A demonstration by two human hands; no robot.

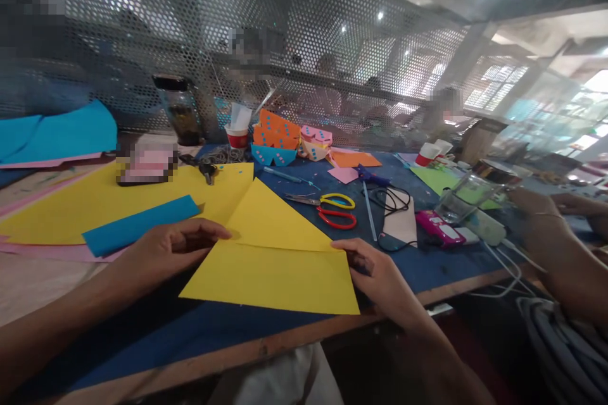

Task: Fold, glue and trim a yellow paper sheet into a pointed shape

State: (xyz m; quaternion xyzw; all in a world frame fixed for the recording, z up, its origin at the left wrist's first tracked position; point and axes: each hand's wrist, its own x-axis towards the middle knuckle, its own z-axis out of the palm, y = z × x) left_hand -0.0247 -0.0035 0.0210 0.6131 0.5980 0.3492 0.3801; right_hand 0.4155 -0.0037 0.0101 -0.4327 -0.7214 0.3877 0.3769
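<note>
A sheet of yellow paper point(270, 278) with a crease across it is held over the front of the table; its far part narrows to a point. My left hand point(190, 240) pinches the sheet's left edge at the crease. On the opposite edge, my right hand point(373, 269) grips the paper between thumb and fingers. Beyond the sheet lie scissors point(337, 209) with one yellow and one red handle. A folded blue paper strip point(140, 224) rests by my left hand, on top of larger yellow paper point(95, 202).
Orange and blue paper pieces point(275, 133) with small dots stand at the back, near a red-and-white cup point(237, 133) and a dark bottle point(178, 111). A glue gun point(373, 176), a glass jar point(468, 193) and a pink device point(439, 228) are to the right. Another person's arm point(560, 247) reaches in there.
</note>
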